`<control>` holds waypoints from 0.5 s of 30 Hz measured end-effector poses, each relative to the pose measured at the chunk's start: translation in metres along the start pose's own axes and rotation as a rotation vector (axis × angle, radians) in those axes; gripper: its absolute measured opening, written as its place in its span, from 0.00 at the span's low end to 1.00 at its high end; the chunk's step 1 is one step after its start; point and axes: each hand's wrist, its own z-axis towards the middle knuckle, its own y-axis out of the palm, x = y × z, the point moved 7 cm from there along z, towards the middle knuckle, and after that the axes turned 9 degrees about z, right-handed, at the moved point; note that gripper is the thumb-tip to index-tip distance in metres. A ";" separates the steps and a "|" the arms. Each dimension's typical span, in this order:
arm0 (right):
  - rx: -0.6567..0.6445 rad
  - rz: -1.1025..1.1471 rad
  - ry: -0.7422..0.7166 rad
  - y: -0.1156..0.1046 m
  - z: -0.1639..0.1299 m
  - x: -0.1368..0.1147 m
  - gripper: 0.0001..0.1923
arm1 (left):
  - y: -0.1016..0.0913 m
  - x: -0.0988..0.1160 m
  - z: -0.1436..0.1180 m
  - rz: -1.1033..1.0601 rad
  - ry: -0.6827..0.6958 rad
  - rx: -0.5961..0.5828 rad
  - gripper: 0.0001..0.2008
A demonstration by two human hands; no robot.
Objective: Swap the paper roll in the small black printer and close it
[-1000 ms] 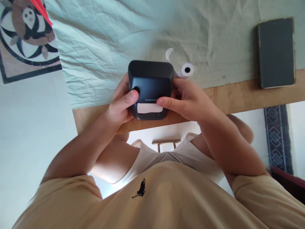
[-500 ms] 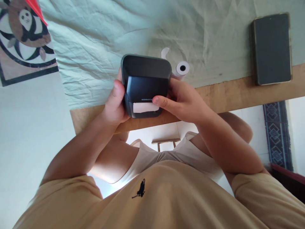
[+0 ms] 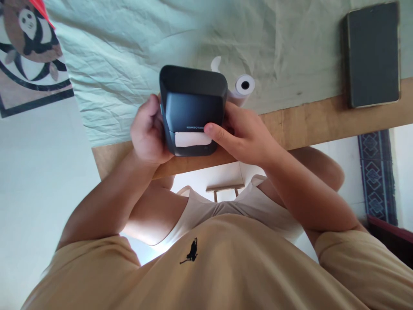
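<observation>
A black label printer (image 3: 196, 107) with NIIMBOT lettering is held up near the table's front edge. White paper (image 3: 192, 139) shows at the slot in its lower front. My left hand (image 3: 146, 133) cups the printer's left side, its thumb bent and its other fingers mostly hidden. From the right, my right hand (image 3: 247, 134) grips the printer, the thumb lying across the front by the slot and the lettering. Just behind that hand, a white label roll (image 3: 244, 88) stands on the cloth. A curled scrap of white paper (image 3: 216, 64) lies left of the roll.
A dark tablet or phone (image 3: 374, 56) in a clear-edged case lies at the right of the table. Wrinkled pale green cloth (image 3: 122, 51) covers most of the wooden table (image 3: 300, 113). Below its front edge are my legs and a small wooden stool (image 3: 225, 188).
The printer has shifted slightly left and up in view. My left thumb has moved back from the printer's side edge and bent. The right thumb keeps its place beside the slot.
</observation>
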 end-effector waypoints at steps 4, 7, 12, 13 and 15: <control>0.002 -0.045 0.013 0.002 -0.001 0.000 0.26 | 0.001 0.002 -0.001 -0.034 -0.041 0.074 0.20; 0.007 -0.076 0.044 0.002 -0.002 0.001 0.28 | -0.004 0.000 0.001 -0.009 -0.050 0.141 0.18; 0.005 -0.058 0.034 0.002 -0.002 0.000 0.27 | -0.005 0.000 0.004 0.061 0.022 0.051 0.17; 0.009 -0.054 0.027 0.002 -0.002 0.000 0.26 | -0.006 0.001 0.004 0.062 0.048 0.043 0.17; 0.019 -0.050 0.012 0.001 -0.002 -0.001 0.25 | -0.008 0.000 0.002 0.054 0.080 0.028 0.18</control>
